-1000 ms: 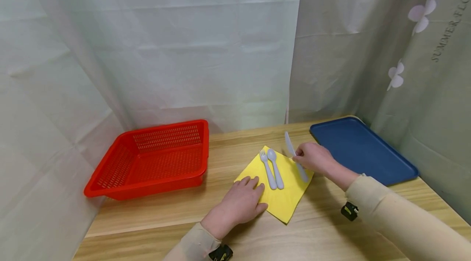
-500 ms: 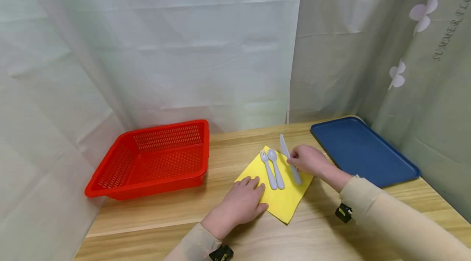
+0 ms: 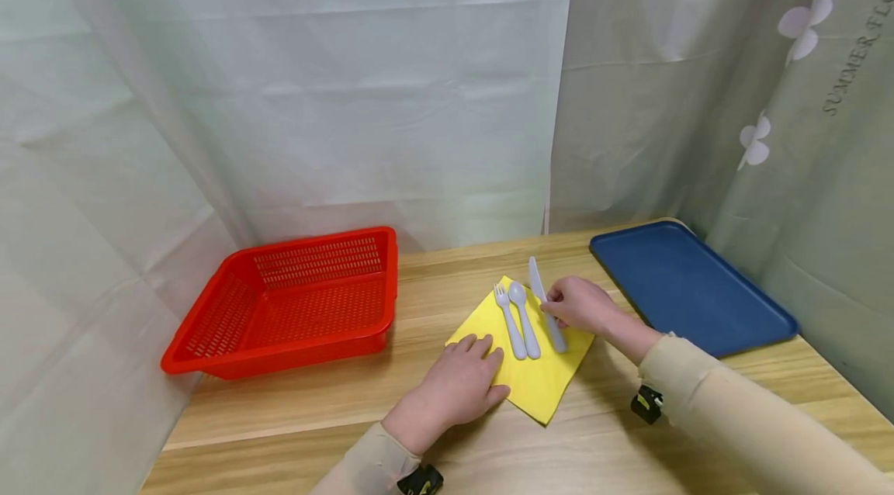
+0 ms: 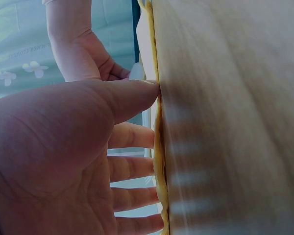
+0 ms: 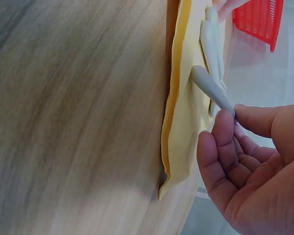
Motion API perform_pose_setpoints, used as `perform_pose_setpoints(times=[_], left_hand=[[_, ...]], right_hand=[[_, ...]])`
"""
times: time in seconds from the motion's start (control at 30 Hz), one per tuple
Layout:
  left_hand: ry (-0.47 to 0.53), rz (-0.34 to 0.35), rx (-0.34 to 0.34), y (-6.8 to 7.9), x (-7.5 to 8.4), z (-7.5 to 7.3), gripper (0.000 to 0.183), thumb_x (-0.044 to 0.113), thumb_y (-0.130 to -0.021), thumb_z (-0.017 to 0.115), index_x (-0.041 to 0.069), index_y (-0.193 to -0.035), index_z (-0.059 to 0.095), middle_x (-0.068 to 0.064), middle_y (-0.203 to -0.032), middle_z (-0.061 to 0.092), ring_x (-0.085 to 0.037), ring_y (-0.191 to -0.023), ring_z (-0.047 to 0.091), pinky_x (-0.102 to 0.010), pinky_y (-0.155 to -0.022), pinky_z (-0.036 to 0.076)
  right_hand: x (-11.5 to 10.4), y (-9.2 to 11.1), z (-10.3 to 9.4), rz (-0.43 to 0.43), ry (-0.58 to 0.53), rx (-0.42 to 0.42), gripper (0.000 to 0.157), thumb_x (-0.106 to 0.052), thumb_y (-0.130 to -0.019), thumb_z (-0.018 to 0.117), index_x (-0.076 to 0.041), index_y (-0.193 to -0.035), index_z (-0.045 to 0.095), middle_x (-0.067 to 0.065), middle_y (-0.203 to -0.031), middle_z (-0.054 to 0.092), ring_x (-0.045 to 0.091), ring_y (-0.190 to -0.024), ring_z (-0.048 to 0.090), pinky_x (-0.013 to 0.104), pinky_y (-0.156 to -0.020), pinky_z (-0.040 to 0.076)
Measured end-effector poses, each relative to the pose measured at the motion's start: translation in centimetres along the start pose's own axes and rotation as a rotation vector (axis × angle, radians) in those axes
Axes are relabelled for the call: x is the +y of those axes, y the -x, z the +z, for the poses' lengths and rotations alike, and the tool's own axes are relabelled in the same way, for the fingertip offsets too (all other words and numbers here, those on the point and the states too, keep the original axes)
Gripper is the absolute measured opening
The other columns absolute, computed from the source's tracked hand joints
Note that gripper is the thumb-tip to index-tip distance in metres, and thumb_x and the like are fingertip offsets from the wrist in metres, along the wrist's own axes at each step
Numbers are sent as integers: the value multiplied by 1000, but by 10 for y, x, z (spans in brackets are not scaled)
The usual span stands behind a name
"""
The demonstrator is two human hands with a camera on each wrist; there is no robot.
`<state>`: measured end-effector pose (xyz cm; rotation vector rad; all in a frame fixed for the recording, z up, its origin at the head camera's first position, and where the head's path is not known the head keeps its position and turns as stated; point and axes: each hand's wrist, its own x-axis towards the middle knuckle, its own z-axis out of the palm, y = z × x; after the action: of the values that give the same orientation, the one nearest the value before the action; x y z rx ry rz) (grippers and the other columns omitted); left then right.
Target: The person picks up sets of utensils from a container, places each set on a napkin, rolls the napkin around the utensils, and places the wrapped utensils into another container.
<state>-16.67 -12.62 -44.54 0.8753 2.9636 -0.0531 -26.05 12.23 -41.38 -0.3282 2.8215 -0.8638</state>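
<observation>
My right hand (image 3: 581, 306) pinches the knife (image 3: 537, 282) about its middle, thumb against fingertips, with the other fingers curled loosely in below. The knife slants over the right part of the yellow napkin (image 3: 541, 390), its blade pointing away from me past the napkin's far edge and its handle end low over the yellow. From my right wrist the handle end looks very close to the napkin, though I can't tell whether it touches.

My left hand (image 3: 461, 382) lies open at the napkin's left corner, fingers straight and a little spread, their tips on the yellow and the thumb at its near edge; it grips nothing.

Between my two hands the fork (image 3: 510, 324) and spoon (image 3: 525, 324) lie side by side on the napkin, heads away from me and handles towards me, the spoon on the knife's side.

The napkin sits cornerwise on the wooden worktop (image 3: 300, 429). Well off to my left stands the red basket (image 3: 293, 356); to my right, beyond my wrist, the blue tray (image 3: 691, 285) lies flat. Pale curtains (image 3: 349, 115) hang behind it all
</observation>
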Motion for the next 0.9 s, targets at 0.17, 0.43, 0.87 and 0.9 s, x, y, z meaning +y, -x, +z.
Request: perform_pose_setpoints(times=[0.17, 0.43, 0.87, 0.9], left_hand=[[3, 0, -2, 0, 0, -1, 61, 52, -107, 69, 13, -154, 66, -14, -161, 57, -38, -147, 54, -57, -117, 50], [8, -5, -5, 0, 1, -1, 60, 51, -107, 69, 13, -154, 65, -14, -161, 57, -38, -147, 54, -57, -117, 50], [-6, -1, 1, 0, 1, 0, 60, 51, -108, 68, 13, -154, 66, -14, -160, 58, -38, -147, 54, -56, -117, 49], [-6, 0, 2, 0, 1, 0, 60, 51, -108, 68, 13, -153, 66, -14, -160, 58, -38, -147, 54, -56, -118, 49]], right_hand=[[1, -3, 3, 0, -15, -13, 23, -20, -107, 74, -8, -88, 72, 4, -73, 68, 16, -65, 64, 31, -65, 48], [5, -8, 6, 2, -42, -25, 24, -20, -107, 75, -7, -86, 74, 5, -69, 68, 14, -62, 62, 30, -63, 48], [4, -11, 12, 41, -86, -46, 23, -20, -107, 75, -6, -88, 74, 4, -71, 68, 14, -61, 64, 28, -61, 52], [4, -11, 13, 42, -84, -48, 23, -20, -106, 75, -7, -87, 74, 4, -70, 68, 14, -61, 64, 28, -61, 51]])
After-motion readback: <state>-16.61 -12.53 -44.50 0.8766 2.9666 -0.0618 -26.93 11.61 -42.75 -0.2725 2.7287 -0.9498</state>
